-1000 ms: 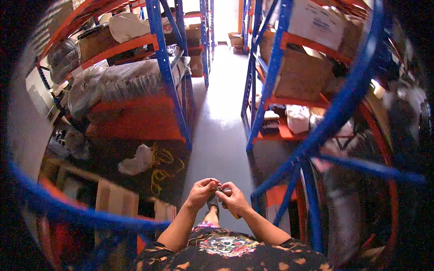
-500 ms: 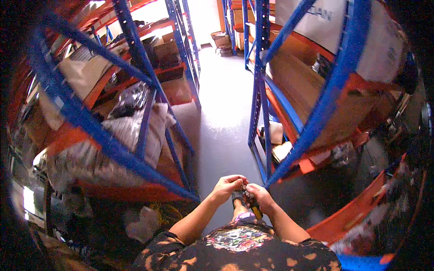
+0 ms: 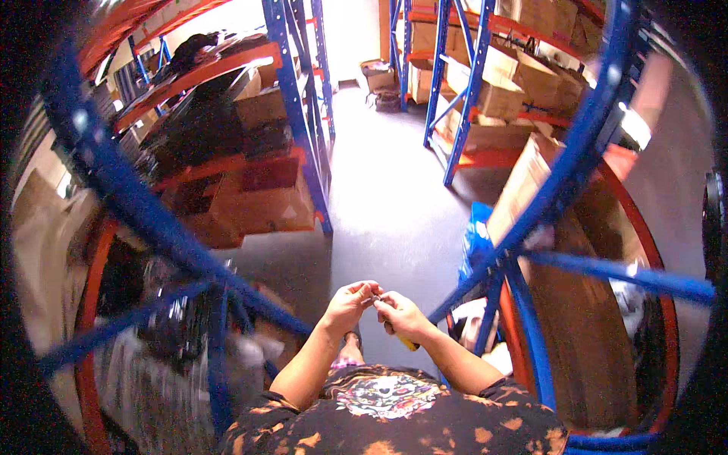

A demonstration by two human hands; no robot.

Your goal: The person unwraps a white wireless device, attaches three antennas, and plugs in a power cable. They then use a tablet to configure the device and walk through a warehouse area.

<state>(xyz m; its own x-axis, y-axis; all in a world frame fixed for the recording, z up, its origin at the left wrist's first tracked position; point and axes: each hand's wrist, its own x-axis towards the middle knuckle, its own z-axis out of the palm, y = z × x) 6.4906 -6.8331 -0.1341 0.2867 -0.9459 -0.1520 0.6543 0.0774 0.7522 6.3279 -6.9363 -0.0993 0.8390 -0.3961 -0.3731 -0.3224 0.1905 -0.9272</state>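
My left hand is closed in a pinch in front of my chest, thumb and fingertips drawn together. Right beside it, my right hand is closed too, its fingertips meeting those of the left. Between the fingertips is a small greyish piece, too small to name. Out of the lower side of my right hand sticks a yellow and black handle; the rest of it is hidden in the palm.
Blue rack uprights with orange beams flank the aisle floor. Cardboard boxes fill the left shelf. On the right, a tall cardboard sheet and a blue bag stand near the rack. A dark bundle lies at the far end.
I have moved forward between the racks; the near uprights now stand at both sides. My hands have shifted a little left in view and stay close together.
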